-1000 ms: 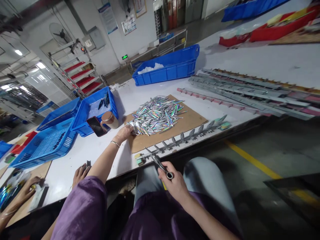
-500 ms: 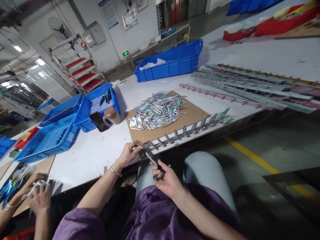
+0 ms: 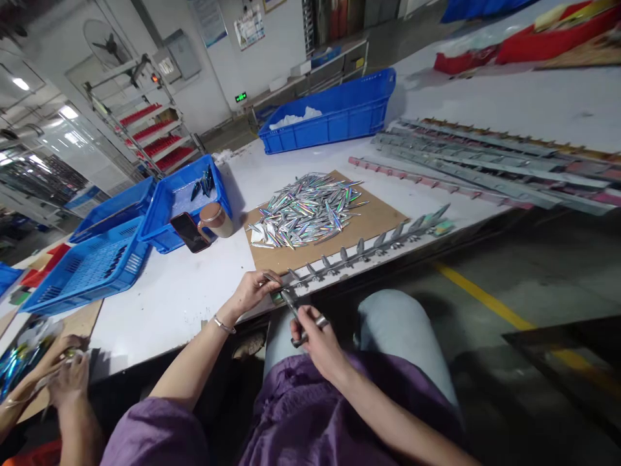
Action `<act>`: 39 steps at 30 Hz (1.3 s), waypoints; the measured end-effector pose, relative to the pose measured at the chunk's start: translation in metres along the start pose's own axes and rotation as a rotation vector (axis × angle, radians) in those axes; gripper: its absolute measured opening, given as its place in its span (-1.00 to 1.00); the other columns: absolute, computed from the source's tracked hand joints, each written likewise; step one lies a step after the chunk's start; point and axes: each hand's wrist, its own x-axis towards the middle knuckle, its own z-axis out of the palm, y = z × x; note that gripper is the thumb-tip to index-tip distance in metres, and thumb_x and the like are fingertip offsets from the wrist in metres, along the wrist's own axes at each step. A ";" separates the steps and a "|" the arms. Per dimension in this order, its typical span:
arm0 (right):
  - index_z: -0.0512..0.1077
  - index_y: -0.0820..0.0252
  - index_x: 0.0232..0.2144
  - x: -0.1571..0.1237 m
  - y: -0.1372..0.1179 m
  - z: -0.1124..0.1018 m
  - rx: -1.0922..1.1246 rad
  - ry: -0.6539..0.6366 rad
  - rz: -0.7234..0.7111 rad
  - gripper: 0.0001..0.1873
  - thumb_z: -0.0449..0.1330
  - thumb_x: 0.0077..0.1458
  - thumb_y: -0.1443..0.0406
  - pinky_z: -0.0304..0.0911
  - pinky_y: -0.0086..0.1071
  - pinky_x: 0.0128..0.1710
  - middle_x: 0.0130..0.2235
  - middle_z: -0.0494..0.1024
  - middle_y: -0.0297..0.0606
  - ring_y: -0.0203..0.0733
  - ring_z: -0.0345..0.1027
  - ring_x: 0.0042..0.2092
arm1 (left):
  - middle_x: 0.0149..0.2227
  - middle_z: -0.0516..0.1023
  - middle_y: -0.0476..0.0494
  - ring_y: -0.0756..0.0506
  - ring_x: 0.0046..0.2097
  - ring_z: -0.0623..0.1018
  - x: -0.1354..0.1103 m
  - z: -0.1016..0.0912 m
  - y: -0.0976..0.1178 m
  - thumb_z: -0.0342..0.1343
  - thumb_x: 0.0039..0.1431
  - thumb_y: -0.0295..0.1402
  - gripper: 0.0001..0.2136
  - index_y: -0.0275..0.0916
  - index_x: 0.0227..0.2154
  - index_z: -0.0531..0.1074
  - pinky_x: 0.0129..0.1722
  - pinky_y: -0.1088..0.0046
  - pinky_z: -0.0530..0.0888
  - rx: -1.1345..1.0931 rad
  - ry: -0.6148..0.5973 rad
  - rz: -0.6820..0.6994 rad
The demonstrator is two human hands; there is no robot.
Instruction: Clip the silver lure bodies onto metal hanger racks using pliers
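Note:
Pinched in my left hand (image 3: 253, 289) is a slim grey fishing lure (image 3: 270, 278), at the left end of a long metal strip (image 3: 334, 272) lying along the table's front edge. Several lures stand tilted in a row on that strip. My right hand (image 3: 316, 336) is closed around a metal hand tool (image 3: 290, 299) with a bar-like grip; its exact kind is unclear. The tool's tip reaches up to the strip's end, close beside my left fingertips. Behind the strip, a heap of shiny silver lures (image 3: 310, 210) lies on brown cardboard (image 3: 376, 206).
Left of the cardboard stand a mug (image 3: 217, 221), a phone (image 3: 189, 233) and blue crates (image 3: 82, 272). Another blue crate (image 3: 330, 126) is at the back. More metal strips (image 3: 475, 162) are stacked on the right. Another person's hands (image 3: 70, 372) work at the lower left.
My right hand has turned, knuckles now more on top, and the tool's grip has rotated with it. My left hand stays at the strip's end. The view has shifted slightly.

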 end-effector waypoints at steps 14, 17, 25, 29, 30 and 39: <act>0.39 0.14 -0.13 -0.004 -0.006 -0.002 -0.856 0.066 -0.305 -0.86 0.16 0.28 0.25 0.17 -0.39 -0.34 -0.28 0.56 -0.19 -0.13 0.46 -0.23 | -0.30 0.65 -0.18 -0.07 -0.26 0.63 0.007 -0.001 0.004 0.06 0.37 -0.04 -0.62 -0.28 -0.29 0.55 -0.22 0.49 0.48 0.194 -0.057 0.046; 0.36 0.10 -0.18 0.005 0.000 -0.006 -0.236 -0.031 -0.135 -0.64 0.10 0.26 -0.05 0.06 -0.46 -0.55 -0.45 0.42 -0.36 -0.23 0.33 -0.45 | -0.29 0.66 -0.18 -0.07 -0.26 0.63 0.007 -0.001 0.004 0.07 0.38 -0.07 -0.64 -0.28 -0.29 0.56 -0.22 0.49 0.48 0.205 -0.041 0.053; 0.40 0.13 -0.07 0.003 -0.017 -0.024 -0.563 -0.008 -0.303 -0.62 0.01 0.33 0.01 0.20 -0.41 -0.44 -0.37 0.56 -0.24 -0.17 0.45 -0.36 | -0.26 0.67 -0.18 -0.08 -0.22 0.64 0.005 0.001 0.002 0.12 0.37 -0.15 -0.72 -0.27 -0.28 0.57 -0.17 0.46 0.50 0.208 -0.028 0.017; 0.46 0.16 0.04 -0.013 -0.037 -0.022 -1.312 0.047 -0.592 -0.70 0.05 0.36 0.25 0.19 -0.29 -0.23 -0.26 0.61 -0.12 -0.06 0.48 -0.21 | -0.25 0.67 -0.19 -0.07 -0.23 0.64 0.005 0.001 0.004 0.12 0.37 -0.16 -0.72 -0.27 -0.28 0.57 -0.18 0.48 0.50 0.195 -0.038 0.005; 0.46 0.18 0.04 -0.016 -0.041 -0.020 -1.483 0.049 -0.640 -0.70 0.02 0.38 0.27 0.17 -0.29 -0.24 -0.29 0.60 -0.13 -0.07 0.48 -0.23 | -0.25 0.67 -0.20 -0.07 -0.22 0.64 0.005 0.001 0.004 0.12 0.37 -0.16 -0.72 -0.28 -0.28 0.57 -0.17 0.47 0.50 0.191 -0.038 0.010; 0.46 0.14 -0.11 -0.004 -0.021 -0.009 -0.699 0.048 -0.219 -0.79 0.17 0.26 0.20 0.14 -0.37 -0.35 -0.38 0.51 -0.24 -0.16 0.36 -0.32 | -0.25 0.68 -0.18 -0.08 -0.22 0.65 0.003 0.002 0.003 0.14 0.36 -0.21 -0.77 -0.27 -0.25 0.57 -0.16 0.47 0.51 0.188 -0.024 0.018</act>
